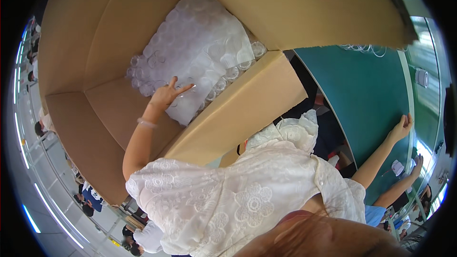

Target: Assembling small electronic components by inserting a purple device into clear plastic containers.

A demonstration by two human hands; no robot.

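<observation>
My left hand (166, 95) reaches into a large cardboard box (238, 104), its fingers spread apart over a translucent white plastic sheet (190, 38). Clear round plastic pieces (221, 83) are packed in rows under the sheet and show along its edges. A few thin clear rings (156, 59) appear on top of the sheet, and something shiny and clear lies by my left fingertips. Off to the right, my right hand (403, 124) is over the far edge of a green tabletop (366, 95). Its fingers are curled together, and anything between them is too small to make out.
A cluster of clear rings (366, 49) lies on the green table beside a raised box flap (333, 9). Another person's hand (417, 164), with a blue sleeve, reaches over the table near a small white item (397, 167). More people are in the room beyond.
</observation>
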